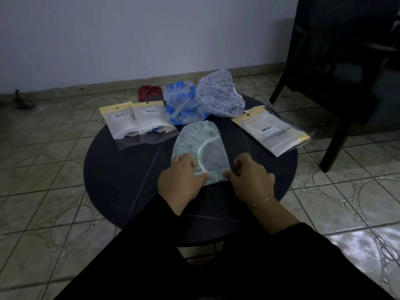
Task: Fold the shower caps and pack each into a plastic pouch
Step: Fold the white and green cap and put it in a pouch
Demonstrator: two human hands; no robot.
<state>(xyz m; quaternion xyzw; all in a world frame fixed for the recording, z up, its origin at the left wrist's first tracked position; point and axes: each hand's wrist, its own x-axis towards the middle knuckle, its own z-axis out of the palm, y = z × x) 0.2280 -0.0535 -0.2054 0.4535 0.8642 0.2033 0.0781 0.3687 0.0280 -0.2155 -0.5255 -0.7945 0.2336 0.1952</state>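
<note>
both hands work the near end of the green cap, which lies flat at the middle of the round table, already doubled over on itself. left hand has its fingers curled, thumb and fingertips pinching the cap's near left edge by the white elastic band. right hand mirrors it on the near right corner, fingers bent over the edge; whether the thumb is under the film i cannot tell.

risks, as i judge them: the film looks thin and slippery, so a fold made from only the near end may spring open or skew once one hand lets go. the gathered elastic is bulky and could make the bundle too fat for a pouch mouth. pulling the two corners unevenly would drag the cap sideways.

beyond the cap sit two unfolded ones, a blue cap and a white cap, touching each other; a forward sweep could nudge them toward the far edge. two filled pouches lie at the left. an empty pouch lies at the right, overhanging the table's edge, so a brushing sleeve might knock it to the tiled floor.
</note>
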